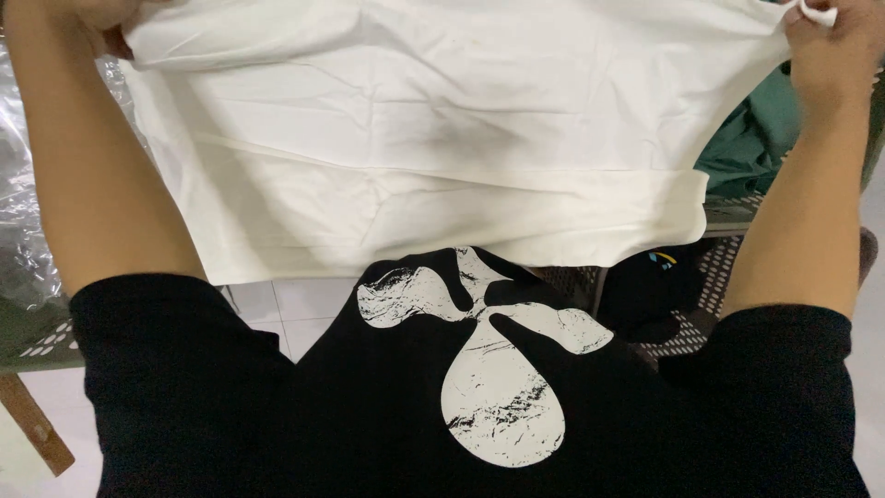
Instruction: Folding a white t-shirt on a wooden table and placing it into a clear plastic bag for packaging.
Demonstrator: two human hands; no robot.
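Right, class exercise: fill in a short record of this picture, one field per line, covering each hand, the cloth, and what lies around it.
left hand: grips the top left corner of the cloth
right hand: pinches the top right corner
white cloth: spread wide between both hands, creased, lower edge folded
green garment: lying at right, partly behind the cloth
clear plastic wrap: at left
perforated surface: beneath, at right

Left hand (101,28) and right hand (825,32) grip a white garment (415,138), stretched wide above a green cloth (751,138).
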